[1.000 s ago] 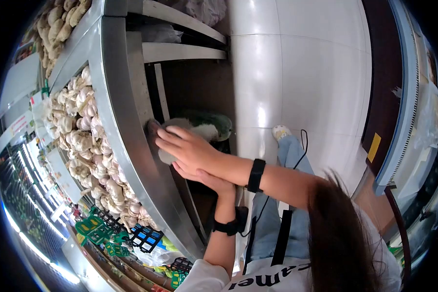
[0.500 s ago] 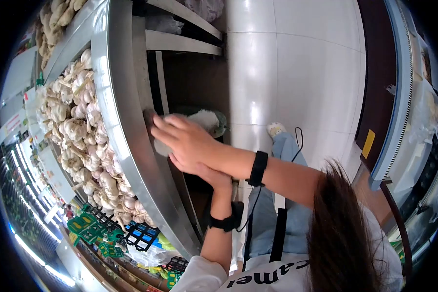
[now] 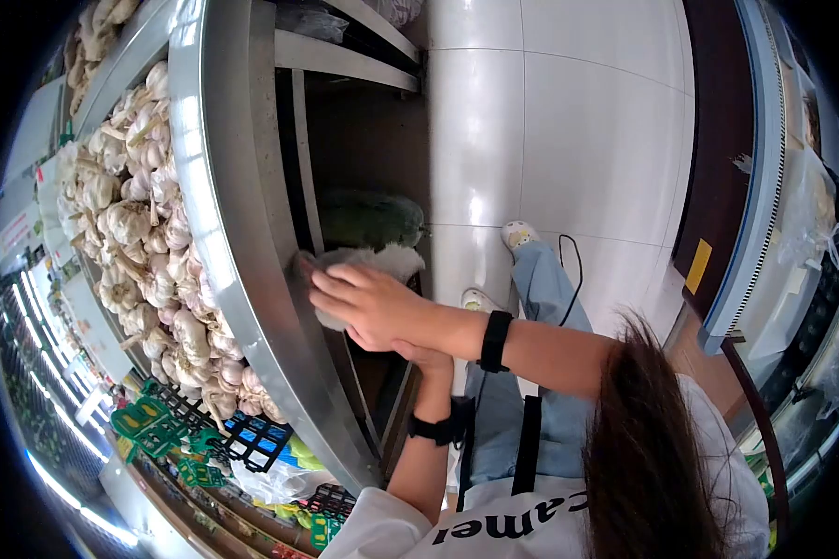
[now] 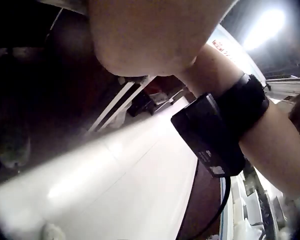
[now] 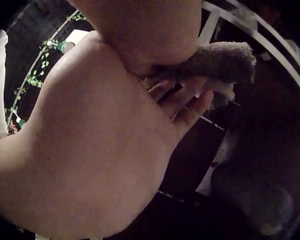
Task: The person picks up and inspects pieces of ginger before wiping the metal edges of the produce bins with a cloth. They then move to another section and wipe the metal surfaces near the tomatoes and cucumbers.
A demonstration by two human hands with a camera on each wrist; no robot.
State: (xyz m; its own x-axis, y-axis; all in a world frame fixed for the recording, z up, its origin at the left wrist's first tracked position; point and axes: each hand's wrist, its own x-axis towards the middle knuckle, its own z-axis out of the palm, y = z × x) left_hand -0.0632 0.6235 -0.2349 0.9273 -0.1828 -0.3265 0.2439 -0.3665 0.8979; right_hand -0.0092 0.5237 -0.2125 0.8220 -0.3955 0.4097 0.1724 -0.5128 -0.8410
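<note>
In the head view, my right hand (image 3: 368, 307) rests over a grey-white cloth (image 3: 396, 261), its fingers bent across it against the metal side of the display stand (image 3: 252, 233). My left hand (image 3: 427, 359) crosses underneath at the right wrist, with most of it hidden. Seen from the right wrist, the left hand's fingers (image 5: 197, 107) lie under the right palm, overlapping the folded cloth (image 5: 227, 55); I cannot tell whether they grip it. The left wrist view shows the right forearm with its black strap (image 4: 245, 105), but no cloth.
Garlic bulbs (image 3: 154, 224) fill the stand's top, with ginger (image 3: 98, 42) at the far end. A long green melon-like thing (image 3: 373, 219) lies below on a dark shelf. White floor tiles (image 3: 578, 140) run to a dark-sided counter (image 3: 718, 168) on the right.
First the hands shift slightly away along the stand's side, then back toward the body with the cloth. The cloth no longer overlaps most of the green melon-like thing. The whole view drifts a little.
</note>
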